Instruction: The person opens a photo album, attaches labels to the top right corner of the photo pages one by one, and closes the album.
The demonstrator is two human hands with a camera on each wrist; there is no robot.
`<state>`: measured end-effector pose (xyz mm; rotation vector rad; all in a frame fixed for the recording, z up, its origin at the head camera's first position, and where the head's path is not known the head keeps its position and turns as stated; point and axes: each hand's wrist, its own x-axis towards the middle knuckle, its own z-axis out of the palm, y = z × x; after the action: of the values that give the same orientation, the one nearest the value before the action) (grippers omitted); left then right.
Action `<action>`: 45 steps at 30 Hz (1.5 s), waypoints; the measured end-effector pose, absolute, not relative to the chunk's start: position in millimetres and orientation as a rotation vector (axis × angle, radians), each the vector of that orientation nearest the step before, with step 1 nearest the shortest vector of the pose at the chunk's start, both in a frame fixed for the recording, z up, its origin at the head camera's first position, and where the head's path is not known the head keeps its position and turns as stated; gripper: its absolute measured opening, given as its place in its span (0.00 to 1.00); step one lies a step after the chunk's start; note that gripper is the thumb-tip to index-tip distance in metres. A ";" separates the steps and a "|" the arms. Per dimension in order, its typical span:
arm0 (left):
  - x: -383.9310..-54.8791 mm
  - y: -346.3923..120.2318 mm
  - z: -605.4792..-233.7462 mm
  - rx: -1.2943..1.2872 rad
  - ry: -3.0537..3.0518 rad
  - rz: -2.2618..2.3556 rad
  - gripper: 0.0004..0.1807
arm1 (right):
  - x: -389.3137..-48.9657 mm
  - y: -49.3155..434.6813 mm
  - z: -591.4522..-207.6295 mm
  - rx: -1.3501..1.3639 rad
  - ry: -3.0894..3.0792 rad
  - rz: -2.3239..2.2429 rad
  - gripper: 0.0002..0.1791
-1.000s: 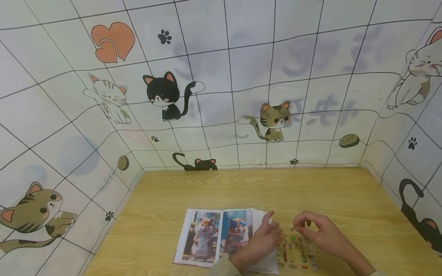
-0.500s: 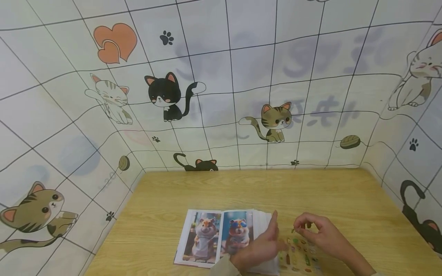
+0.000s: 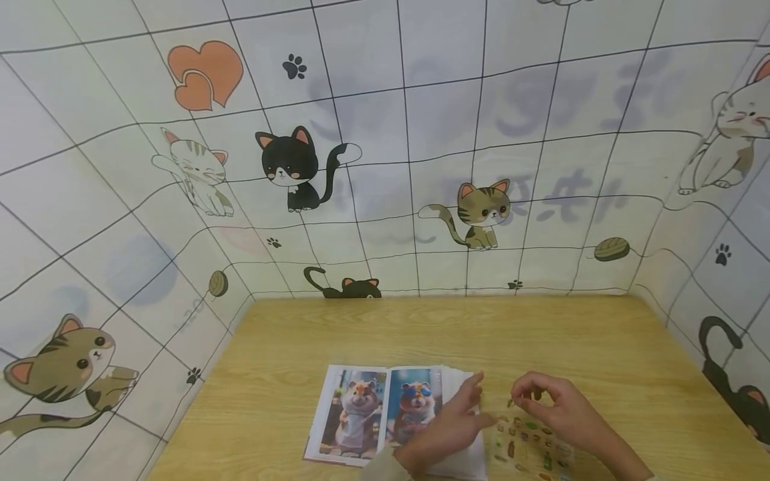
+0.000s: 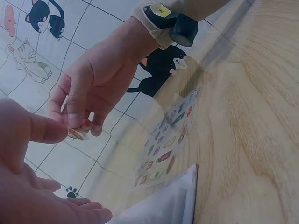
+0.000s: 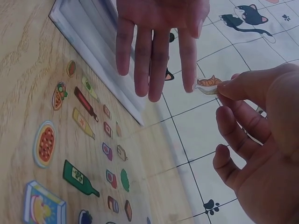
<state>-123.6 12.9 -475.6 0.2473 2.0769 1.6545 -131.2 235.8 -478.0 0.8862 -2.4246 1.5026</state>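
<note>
My right hand (image 3: 559, 407) pinches a small sticker (image 5: 208, 86) between thumb and forefinger, raised above the table. The sticker has an orange-brown top and a pale edge. My left hand (image 3: 448, 424) is held over the right side of an open book (image 3: 355, 414), its fingers extended. In the right wrist view, one straight left fingertip comes right up to the sticker's edge. Beneath and between the hands lies a clear sticker sheet (image 3: 520, 446) with pictures of bottles, pizza and other foods; the right wrist view shows a green bottle sticker (image 5: 80, 178) on it.
The book shows two hamster pictures, and its right-hand pages are partly covered by my left hand. A wood-grain table (image 3: 337, 327) reaches back to a white, cat-patterned wall covering (image 3: 385, 167), which also closes both sides.
The sticker sheet has shifted a little to the right and toward me. My left hand's fingers have moved slightly over its edge. My right hand keeps its pinch almost in place.
</note>
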 end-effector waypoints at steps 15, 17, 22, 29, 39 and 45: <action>-124.1 -15.1 -466.4 0.314 2.171 1.783 0.20 | -135.0 228.4 -481.3 0.640 -2.571 1.489 0.07; -124.3 -21.2 -463.1 0.345 2.193 1.746 0.19 | -135.4 227.3 -480.6 0.573 -2.611 1.499 0.06; -125.5 -36.3 -463.3 0.478 2.286 1.656 0.18 | -138.0 224.7 -478.6 0.470 -2.666 1.516 0.05; -122.9 -52.9 -469.0 0.676 2.555 1.436 0.19 | -142.4 220.1 -479.8 0.496 -2.642 1.562 0.04; -114.8 -74.5 -476.7 0.954 2.728 1.074 0.19 | -151.5 203.6 -481.4 0.569 -2.551 1.643 0.07; -112.2 -85.0 -479.4 1.071 2.746 0.858 0.26 | -156.7 191.6 -484.1 0.556 -2.490 1.818 0.08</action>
<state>-112.2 -85.0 -479.4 1.0711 2.7458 0.8584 -156.7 191.6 -484.1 0.5559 -2.4905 1.8184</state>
